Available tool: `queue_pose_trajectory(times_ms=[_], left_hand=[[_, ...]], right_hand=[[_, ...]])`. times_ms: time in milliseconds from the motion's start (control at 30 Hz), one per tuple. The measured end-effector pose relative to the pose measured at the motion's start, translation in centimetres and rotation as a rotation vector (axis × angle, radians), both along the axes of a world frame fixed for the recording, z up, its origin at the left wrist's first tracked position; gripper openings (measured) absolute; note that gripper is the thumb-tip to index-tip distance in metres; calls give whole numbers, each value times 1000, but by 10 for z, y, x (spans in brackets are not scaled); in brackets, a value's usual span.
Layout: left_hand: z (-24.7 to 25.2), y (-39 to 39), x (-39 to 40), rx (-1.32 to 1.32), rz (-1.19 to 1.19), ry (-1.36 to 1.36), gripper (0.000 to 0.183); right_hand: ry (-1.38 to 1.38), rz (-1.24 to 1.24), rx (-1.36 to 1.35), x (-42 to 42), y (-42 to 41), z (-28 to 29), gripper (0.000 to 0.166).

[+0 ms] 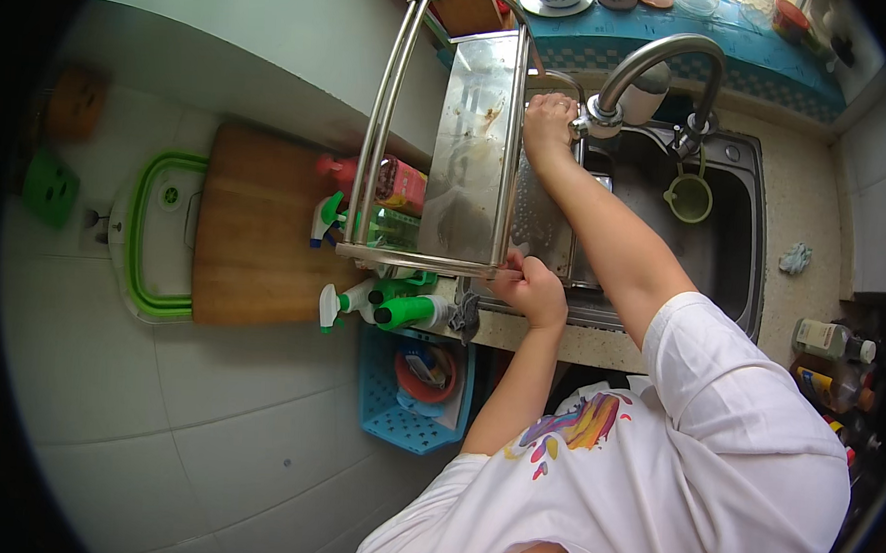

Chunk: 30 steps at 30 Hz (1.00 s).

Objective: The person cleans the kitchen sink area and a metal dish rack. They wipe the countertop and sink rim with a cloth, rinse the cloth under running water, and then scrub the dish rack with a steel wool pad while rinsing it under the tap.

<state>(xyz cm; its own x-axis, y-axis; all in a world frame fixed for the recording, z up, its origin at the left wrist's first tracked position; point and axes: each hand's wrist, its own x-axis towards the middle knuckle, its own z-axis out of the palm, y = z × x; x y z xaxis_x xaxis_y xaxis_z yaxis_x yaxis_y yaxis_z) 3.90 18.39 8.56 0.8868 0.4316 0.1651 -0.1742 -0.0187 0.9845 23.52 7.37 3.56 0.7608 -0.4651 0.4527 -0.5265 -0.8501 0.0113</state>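
Observation:
A stainless steel tube rack with a flat metal tray (474, 139) stands over the left part of the sink (753, 240). Brownish spots and wet marks show on the tray. At the rack's near end, the fingers of my left hand (536, 289) are closed around the frame. My right hand (550, 124) reaches across to the far side and grips the frame beside the faucet (626, 83); its fingertips are partly hidden. Drops of water cover a lower metal surface (540, 214) between my hands. A small green strainer (691, 198) hangs in the right basin.
Spray bottles (330, 308), a green bottle (403, 312) and a dark rag (465, 317) are left of the sink. A wooden board (265, 230) leans there. Below hangs a blue basket (412, 433). Bottles (823, 338) stand at right; a crumpled cloth (795, 258) lies on the counter.

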Motion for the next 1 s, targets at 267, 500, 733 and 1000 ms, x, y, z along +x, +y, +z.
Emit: queue_pose_trajectory(times_ms=[267,500,733,1000], left_hand=[[-26,12,2,22,-46,-26,21],[-34,23,7,12,-118,44,27],[-17,16,12,-49,-80,-104,45],[-22,26,13,-44,-247,55,31]], right_hand=[[27,-6,-58,3,-6,-4,31],[260,98,-186,-20,12,9,28],[-169,645,200,-121,43,-7,20],[-54,1029,690,-121,-9,19,32]])
